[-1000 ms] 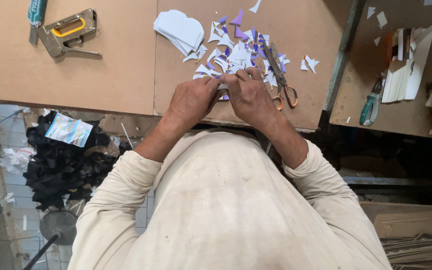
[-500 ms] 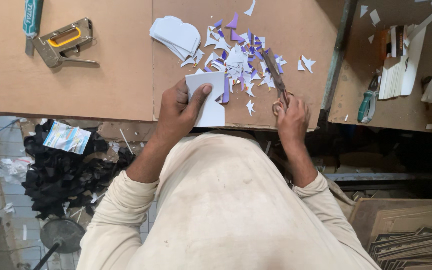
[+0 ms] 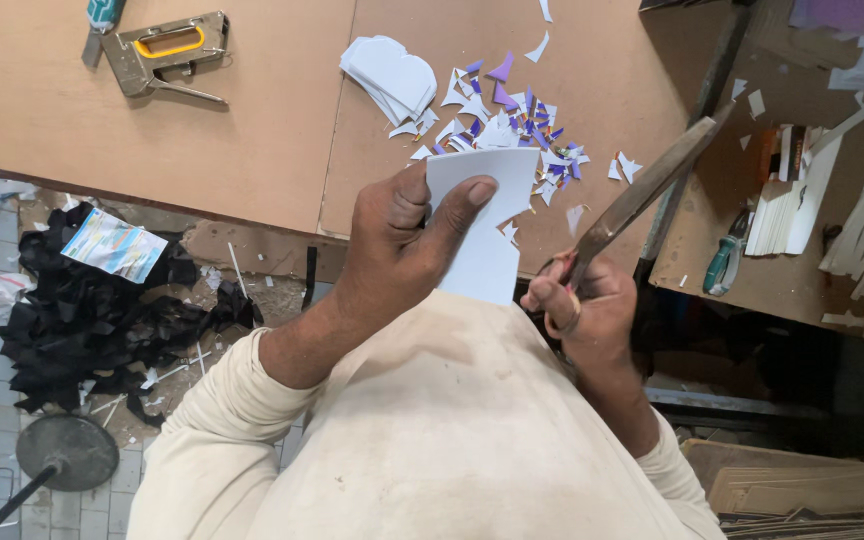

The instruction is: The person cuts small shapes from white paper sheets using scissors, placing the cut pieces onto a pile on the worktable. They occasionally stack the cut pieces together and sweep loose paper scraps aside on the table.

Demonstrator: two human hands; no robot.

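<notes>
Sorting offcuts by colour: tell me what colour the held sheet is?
White, seen in the head view: the sheet in the left hand.

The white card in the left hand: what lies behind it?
Behind the white card lie white and purple paper scraps on the brown table. Whatever the card and the left hand cover cannot be seen.

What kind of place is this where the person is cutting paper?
Probably a small craft or cutting workshop. The left hand holds a white card, the right hand holds big scissors, paper offcuts litter the wooden workbench, and a staple gun lies nearby.
</notes>
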